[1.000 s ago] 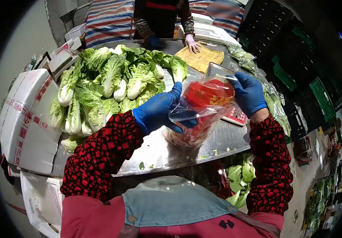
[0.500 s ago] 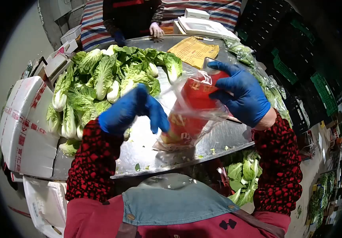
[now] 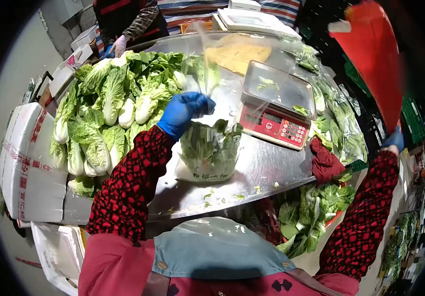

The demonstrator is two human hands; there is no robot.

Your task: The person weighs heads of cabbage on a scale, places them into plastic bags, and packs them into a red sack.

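Note:
My left hand [image 3: 185, 114] in a blue glove is closed around the gathered top of a clear plastic bag [image 3: 207, 173]. Leafy greens [image 3: 210, 145] fill the bag, which stands on the metal table [image 3: 183, 200]. Far out at the right, my right hand [image 3: 395, 139], also in a blue glove, grips the lower end of a red sheet [image 3: 372, 54]. That sheet is raised beside the table and slightly blurred; its material is hard to tell.
Chinese cabbages [image 3: 109, 101] are heaped at the left. A red digital scale [image 3: 274, 126], a dark red cloth [image 3: 325, 159] and bagged vegetables [image 3: 338, 116] lie at the right. A co-worker's hand [image 3: 119, 46] shows at the back. A white foam box [image 3: 32, 163] stands left.
The red sheet has come out of the bag and swung far right in my right hand. My left hand has closed on the bag's top. The scale now shows; the co-worker has shifted left.

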